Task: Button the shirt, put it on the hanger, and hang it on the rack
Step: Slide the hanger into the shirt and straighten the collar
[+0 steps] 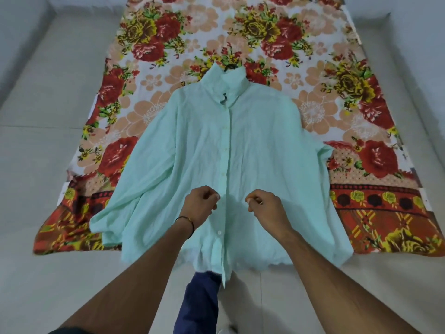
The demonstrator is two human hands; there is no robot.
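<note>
A mint-green shirt (252, 145) lies face up on a floral cloth (168, 39), its front placket closed with a row of white buttons. A dark hanger hook (230, 67) pokes out above the raised collar, and a dark bit shows in the collar opening. My left hand (198, 204) hovers just left of the lower placket with curled fingers, its fingertips close to the button line. My right hand (263, 207) is a short way right of the placket, fingers also curled, casting a shadow on the fabric. Neither hand visibly holds cloth.
The floral cloth is spread over a pale tiled floor (48, 145). A pale wall or ledge runs along the left and right sides. My leg in dark blue trousers (199, 302) is under the shirt's hem. No rack is in view.
</note>
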